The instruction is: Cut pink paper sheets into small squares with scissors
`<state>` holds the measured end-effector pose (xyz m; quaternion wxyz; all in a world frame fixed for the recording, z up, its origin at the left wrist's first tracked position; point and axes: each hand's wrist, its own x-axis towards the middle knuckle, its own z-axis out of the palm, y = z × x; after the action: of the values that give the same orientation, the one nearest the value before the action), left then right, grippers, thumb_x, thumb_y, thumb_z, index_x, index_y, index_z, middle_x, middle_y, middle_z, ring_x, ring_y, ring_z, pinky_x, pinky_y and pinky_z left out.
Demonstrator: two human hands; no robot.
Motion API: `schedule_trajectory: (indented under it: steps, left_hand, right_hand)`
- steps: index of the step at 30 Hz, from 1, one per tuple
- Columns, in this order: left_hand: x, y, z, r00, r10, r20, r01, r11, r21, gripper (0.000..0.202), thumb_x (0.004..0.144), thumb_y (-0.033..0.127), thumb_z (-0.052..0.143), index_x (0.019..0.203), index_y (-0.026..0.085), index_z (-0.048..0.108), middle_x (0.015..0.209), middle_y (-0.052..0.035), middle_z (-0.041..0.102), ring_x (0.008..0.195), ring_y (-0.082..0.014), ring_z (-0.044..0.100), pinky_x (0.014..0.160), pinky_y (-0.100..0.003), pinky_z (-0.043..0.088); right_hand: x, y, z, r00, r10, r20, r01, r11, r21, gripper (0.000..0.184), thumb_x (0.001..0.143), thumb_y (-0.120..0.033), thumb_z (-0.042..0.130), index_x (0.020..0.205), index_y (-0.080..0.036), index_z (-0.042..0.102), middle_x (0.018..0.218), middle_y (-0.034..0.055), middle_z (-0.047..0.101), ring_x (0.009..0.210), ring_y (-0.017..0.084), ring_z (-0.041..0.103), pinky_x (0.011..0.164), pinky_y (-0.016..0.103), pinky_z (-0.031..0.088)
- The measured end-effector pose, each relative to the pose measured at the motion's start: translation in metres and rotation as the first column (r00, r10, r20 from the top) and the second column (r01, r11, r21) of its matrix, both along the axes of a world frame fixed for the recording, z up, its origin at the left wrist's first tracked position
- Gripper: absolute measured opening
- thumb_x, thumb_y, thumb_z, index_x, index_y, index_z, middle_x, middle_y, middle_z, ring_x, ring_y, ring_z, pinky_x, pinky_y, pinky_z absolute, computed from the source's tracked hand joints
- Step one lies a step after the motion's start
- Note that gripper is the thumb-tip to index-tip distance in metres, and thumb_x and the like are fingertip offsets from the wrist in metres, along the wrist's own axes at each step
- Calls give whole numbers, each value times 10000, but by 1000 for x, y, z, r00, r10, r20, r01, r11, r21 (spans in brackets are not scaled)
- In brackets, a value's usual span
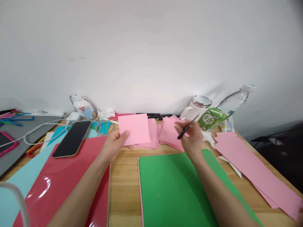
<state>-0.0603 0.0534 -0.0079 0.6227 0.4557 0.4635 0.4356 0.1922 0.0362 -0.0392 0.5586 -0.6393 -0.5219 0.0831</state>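
Note:
My left hand (113, 143) pinches a square sheet of pink paper (136, 128) by its lower left corner, thumb on the front face. The sheet is raised, and its face looks blank. Behind it, more pink squares (153, 134) lie in a loose pile. My right hand (191, 137) is closed around a slim black pen (187, 129), its dark lower end pointing down to the left. A second stack of pink squares (170, 134) lies just left of that hand. Below both hands is a green sheet (172, 189) on top of a pink one.
A phone (72, 138) lies on a red plastic-wrapped pack (71, 179) at left, near a white cable and a white bottle (82, 106). Back right stand a white mug (197, 107), a green packet (211, 119) and a tilted water bottle (235, 100). Pink strips (255, 170) line the right edge.

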Motion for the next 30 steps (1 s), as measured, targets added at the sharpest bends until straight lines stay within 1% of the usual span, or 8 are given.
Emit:
schedule_trajectory:
  steps: [3, 6, 11, 17, 20, 22, 25, 30]
  left_hand:
    - [12, -6, -2, 988, -102, -117, 113, 990, 90, 226, 718, 350, 650, 786, 136, 626, 653, -20, 678, 528, -138, 612, 539, -244, 494]
    - [18, -9, -5, 958, -128, -258, 168, 976, 140, 254, 710, 382, 646, 816, 152, 631, 696, -26, 688, 698, -191, 657, 624, -268, 506]
    - [8, 0, -17, 829, 37, -557, 236, 881, 410, 520, 672, 295, 685, 1168, 228, 545, 1249, -95, 567, 1260, -248, 391, 1005, -389, 331]
    - [-1, 9, -38, 582, 98, -807, 503, 736, 452, 674, 755, 245, 593, 1367, 224, 310, 1462, -93, 289, 1364, -208, 138, 1094, -423, 147]
    - [1, 9, -39, 603, 138, -786, 441, 763, 472, 611, 769, 296, 582, 1333, 178, 376, 1413, -133, 374, 1335, -241, 244, 1069, -434, 219]
    - [3, 10, -39, 654, 157, -740, 336, 816, 471, 589, 740, 326, 614, 1282, 168, 448, 1340, -148, 468, 1239, -280, 404, 1023, -462, 291]
    - [5, 14, -41, 810, 135, -570, 127, 910, 396, 642, 646, 331, 700, 1232, 159, 503, 1215, -153, 570, 1014, -285, 568, 929, -480, 389]
    - [6, 17, -40, 940, 70, -333, 30, 957, 287, 653, 631, 306, 698, 1224, 129, 490, 1189, -164, 571, 921, -216, 595, 859, -405, 456]
  right_hand:
    - [-32, -6, 0, 762, 447, -468, -521, 853, -34, 311, 676, -406, 674, 793, -214, 460, 713, 13, 591, 658, 160, 584, 607, 291, 468]
    - [-36, -6, -3, 727, 395, -562, -514, 856, -63, 375, 584, -396, 735, 760, -199, 468, 646, -18, 547, 565, 121, 518, 503, 230, 406]
    - [12, 2, 1, 998, -65, 11, 66, 953, -297, 265, 687, -318, 599, 905, -175, 555, 614, 21, 570, 551, 175, 527, 510, 278, 377]
    - [38, 1, 9, 749, -258, 611, 573, 715, -400, 285, 748, -219, 513, 1021, -150, 560, 794, 160, 643, 800, 330, 603, 646, 419, 421]
    - [19, -1, 9, 858, -227, 461, 370, 895, -248, 249, 747, -185, 516, 994, -155, 532, 925, 171, 635, 925, 319, 579, 772, 452, 416]
    - [-1, -3, 7, 996, 42, 75, -30, 987, -155, 205, 744, -258, 564, 931, -200, 502, 967, 121, 632, 917, 260, 586, 784, 405, 444]
    - [-32, -7, 1, 701, 368, -611, -533, 840, -106, 350, 619, -343, 699, 813, -216, 436, 896, 70, 630, 777, 203, 611, 689, 364, 493]
    - [-48, -8, -9, 553, 285, -783, -552, 830, -87, 458, 541, -364, 757, 816, -213, 423, 832, 18, 607, 653, 129, 580, 626, 315, 498]
